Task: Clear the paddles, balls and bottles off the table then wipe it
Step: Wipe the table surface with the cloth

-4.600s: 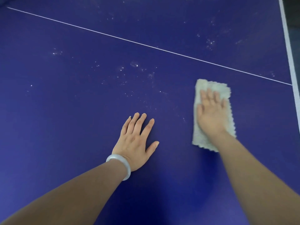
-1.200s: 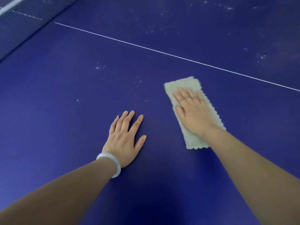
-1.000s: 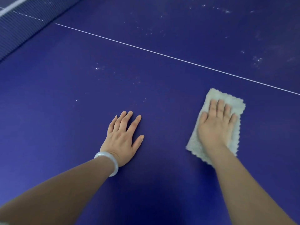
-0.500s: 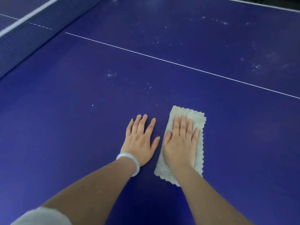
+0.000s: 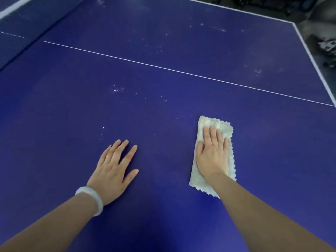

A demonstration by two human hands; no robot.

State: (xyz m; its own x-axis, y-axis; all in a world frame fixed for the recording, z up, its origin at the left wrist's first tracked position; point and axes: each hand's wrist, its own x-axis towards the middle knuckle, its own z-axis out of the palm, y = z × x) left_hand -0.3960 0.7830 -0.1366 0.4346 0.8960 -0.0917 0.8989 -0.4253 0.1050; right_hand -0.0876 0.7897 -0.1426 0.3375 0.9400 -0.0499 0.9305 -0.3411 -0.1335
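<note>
Cloth (image 5: 215,122), perhaps folded, flat under right fingers (image 5: 212,136) on table (image 5: 163,79)

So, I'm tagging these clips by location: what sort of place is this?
Probably a games room or sports hall: the blue table tennis table with its white centre line and net fills the view.

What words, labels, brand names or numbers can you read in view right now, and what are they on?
No text is readable in this view.
Dark blue table tennis table: white lines only, no lettering.
Pale fluffy cloth under the right hand: no tag or label shows.
Smooth white bangle: plain.
White marking on something dark beyond the table's far right corner: too blurred to read.
</note>
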